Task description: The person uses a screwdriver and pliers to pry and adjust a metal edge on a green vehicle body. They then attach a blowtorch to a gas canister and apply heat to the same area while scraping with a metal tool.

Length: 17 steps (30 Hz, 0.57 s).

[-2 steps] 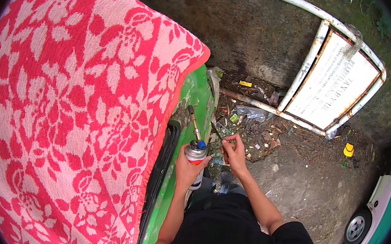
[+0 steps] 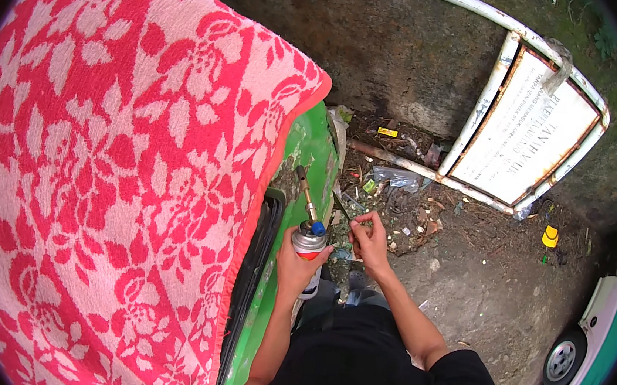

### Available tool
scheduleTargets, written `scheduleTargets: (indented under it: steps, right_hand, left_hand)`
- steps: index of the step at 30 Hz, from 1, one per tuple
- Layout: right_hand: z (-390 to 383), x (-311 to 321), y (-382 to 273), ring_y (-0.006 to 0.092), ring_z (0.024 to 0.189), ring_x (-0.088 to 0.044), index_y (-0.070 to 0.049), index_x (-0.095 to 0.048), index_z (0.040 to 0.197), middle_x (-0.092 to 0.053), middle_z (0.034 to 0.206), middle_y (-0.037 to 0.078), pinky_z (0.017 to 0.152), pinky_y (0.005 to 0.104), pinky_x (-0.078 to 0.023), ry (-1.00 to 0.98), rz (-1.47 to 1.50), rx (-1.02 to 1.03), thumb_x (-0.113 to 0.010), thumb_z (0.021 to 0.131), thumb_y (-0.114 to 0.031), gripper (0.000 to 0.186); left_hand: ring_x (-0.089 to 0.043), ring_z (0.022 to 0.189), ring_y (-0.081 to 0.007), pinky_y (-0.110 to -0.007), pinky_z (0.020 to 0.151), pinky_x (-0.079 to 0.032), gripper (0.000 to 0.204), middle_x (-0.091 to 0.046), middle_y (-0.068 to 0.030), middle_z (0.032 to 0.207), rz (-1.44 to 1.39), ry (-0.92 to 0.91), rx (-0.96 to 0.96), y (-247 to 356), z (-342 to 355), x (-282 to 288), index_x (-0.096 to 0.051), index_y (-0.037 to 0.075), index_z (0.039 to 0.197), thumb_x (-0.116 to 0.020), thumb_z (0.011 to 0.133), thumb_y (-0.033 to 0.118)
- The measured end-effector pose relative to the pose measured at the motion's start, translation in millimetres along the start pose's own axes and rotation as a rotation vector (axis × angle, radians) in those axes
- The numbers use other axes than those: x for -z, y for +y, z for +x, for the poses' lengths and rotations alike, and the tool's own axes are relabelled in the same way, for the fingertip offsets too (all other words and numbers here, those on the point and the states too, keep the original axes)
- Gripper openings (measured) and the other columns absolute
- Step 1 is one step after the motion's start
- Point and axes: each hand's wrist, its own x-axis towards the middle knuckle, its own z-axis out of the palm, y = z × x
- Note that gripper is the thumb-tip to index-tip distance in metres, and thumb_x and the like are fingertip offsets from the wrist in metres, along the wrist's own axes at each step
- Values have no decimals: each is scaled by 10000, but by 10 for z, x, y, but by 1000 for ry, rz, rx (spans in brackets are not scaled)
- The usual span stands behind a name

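My left hand [image 2: 292, 271] is wrapped round a gas canister [image 2: 309, 243] with a blowtorch head [image 2: 309, 201] on top. The torch has a blue knob and a brass-coloured tube, and its nozzle points away from me over a green painted panel [image 2: 300, 141] with worn patches. No flame shows. To the right of it, my right hand [image 2: 371, 249] pinches a thin dark strip [image 2: 342, 208] between thumb and fingers. The strip slants up toward the panel's edge; I cannot tell whether it touches, nor exactly what it is.
A pink and red floral blanket [image 2: 135, 146] covers much of the left side, over the green panel. A rusty white pipe frame with a sign board [image 2: 526, 128] leans by a wall [image 2: 381, 51]. Litter lies on the ground [image 2: 462, 289]. A vehicle's wheel [image 2: 564, 360] stands at lower right.
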Motion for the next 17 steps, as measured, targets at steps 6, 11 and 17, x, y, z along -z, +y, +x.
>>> scheduleTargets:
  steps: [6,11,17]
  right_hand:
    - [40,-1,-29,52,394,-356,-93,-473,1070,-584,681,40,367,252,-230,0,-10,1,-598,1038,-160,145]
    - [31,4,-27,51,394,-359,-92,-469,1065,-585,681,42,365,250,-229,1,-17,7,-593,1038,-150,139]
    - [16,23,-5,43,421,-379,-97,-473,1074,-584,670,14,375,240,-250,-9,-4,-10,-626,1023,-183,183]
  left_hand:
    - [-705,931,-183,-348,830,-559,652,-724,-136,1019,-4,14,-6,20,60,21,-541,-24,1212,-933,732,179]
    - [-701,917,-179,-343,827,-558,640,-720,-134,1011,-26,17,-16,68,69,34,-540,-23,1209,-929,737,165]
    - [-703,915,-181,-344,833,-559,638,-722,-136,1013,-1,22,-26,82,82,34,-539,-18,1216,-926,740,160]
